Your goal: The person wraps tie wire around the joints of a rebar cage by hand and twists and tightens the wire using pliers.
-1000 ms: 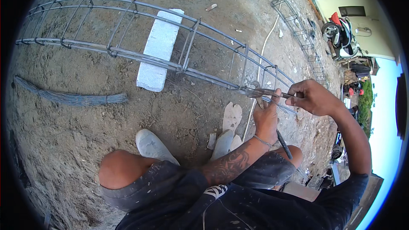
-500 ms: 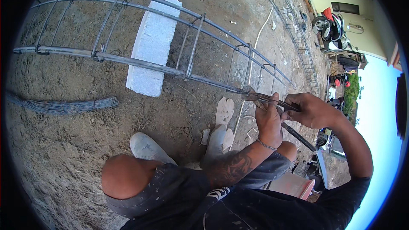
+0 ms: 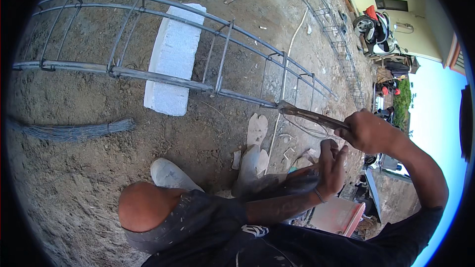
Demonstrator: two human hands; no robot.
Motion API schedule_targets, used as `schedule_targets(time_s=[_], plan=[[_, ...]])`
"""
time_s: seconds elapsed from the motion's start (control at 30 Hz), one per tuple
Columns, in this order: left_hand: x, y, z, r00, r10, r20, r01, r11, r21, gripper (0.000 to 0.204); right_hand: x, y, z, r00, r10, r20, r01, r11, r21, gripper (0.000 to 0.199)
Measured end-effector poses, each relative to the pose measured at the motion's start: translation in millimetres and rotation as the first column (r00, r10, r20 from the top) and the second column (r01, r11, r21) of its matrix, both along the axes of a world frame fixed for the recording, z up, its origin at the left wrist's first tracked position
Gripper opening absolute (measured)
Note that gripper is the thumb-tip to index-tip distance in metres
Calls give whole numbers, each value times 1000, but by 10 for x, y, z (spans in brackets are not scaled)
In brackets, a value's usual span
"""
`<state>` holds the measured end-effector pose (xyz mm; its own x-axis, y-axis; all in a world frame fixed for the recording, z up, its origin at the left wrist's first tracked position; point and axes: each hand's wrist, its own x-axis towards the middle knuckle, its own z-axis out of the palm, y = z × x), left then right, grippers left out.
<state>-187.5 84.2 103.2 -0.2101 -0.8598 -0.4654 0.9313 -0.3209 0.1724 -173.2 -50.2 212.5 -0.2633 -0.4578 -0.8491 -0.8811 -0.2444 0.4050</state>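
Observation:
My right hand (image 3: 370, 131) grips the handles of long steel pincers (image 3: 316, 117). Their jaws meet the lower bar of a rebar cage (image 3: 163, 76), beside one of its square stirrups. A thin loop of wire (image 3: 304, 129) hangs from the jaws and bends back under the handles. Just below the handles, my left hand (image 3: 332, 169) is apart from the pincers, its fingers loosely bent with a gap between them. I see nothing held in it. The cage rests on a white block (image 3: 170, 54) and slants off to the far right.
A bundle of tie wire (image 3: 74, 131) lies on the dirt at left. A second rebar cage (image 3: 334, 39) stretches along the ground farther off, near a pale hose (image 3: 297, 34). A parked motorbike (image 3: 378, 34) stands by a wall. A pinkish bucket (image 3: 339, 216) is beside my leg.
My left hand has come off the wire and pincers, moving down toward me. The pincers' spread handles are now together in my right hand, which has shifted slightly right.

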Motion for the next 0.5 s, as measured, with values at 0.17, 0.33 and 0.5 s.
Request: schedule_targets(time_s=[0.17,0.33,0.5], plan=[[716,-351,65,762,618,191,-207,513,-833,38,-106,174,-28,882,440,-169,-465,872,-155,24],[616,-1092,-718,353,386,852,736,448,-508,44,-186,270,-125,838,517,-174,-544,814,-201,21],[380,-974,-826,383,502,775,534,564,-630,23,-18,277,35,912,409,-21,-402,886,-231,30]])
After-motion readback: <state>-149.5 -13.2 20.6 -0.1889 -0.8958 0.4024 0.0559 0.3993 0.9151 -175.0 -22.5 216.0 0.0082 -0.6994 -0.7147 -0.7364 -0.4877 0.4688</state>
